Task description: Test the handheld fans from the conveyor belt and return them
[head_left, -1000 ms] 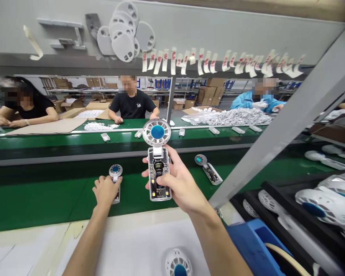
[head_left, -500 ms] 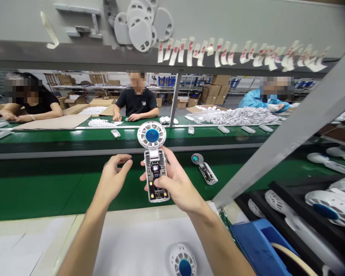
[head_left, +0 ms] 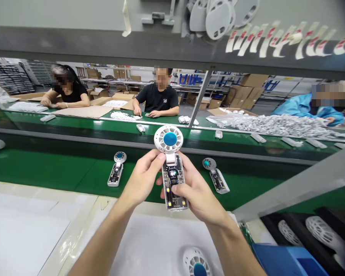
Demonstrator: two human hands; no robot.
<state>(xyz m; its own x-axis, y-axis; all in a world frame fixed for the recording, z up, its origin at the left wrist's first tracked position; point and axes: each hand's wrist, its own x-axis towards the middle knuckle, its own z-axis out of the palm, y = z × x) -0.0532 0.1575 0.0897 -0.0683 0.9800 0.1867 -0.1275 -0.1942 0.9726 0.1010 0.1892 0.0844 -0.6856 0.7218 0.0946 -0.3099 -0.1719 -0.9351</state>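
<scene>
A white handheld fan (head_left: 176,197) with a round slotted head, blue hub and bare circuit board stands upright before me. Its small display and several yellow-and-white lights show on the board. My right hand (head_left: 194,191) is closed around the body, the thumb lying on the board. My left hand (head_left: 145,174) pinches the neck just under the head, thumb in front. Two similar open-bodied fans lie on the green belt: one fan (head_left: 115,175) left of my hands, another fan (head_left: 218,180) to the right.
White paper (head_left: 149,245) covers the bench, with another fan head (head_left: 196,260) on it. A blue bin (head_left: 287,257) and black trays (head_left: 293,226) sit at right. A slanted metal post (head_left: 293,188) crosses there. Beyond the belt, several people work beside white parts (head_left: 267,124).
My left hand has come in from the side and taken hold of the fan's neck. The view has turned left. A fan now shows on the belt left of my hands. The display reads differently.
</scene>
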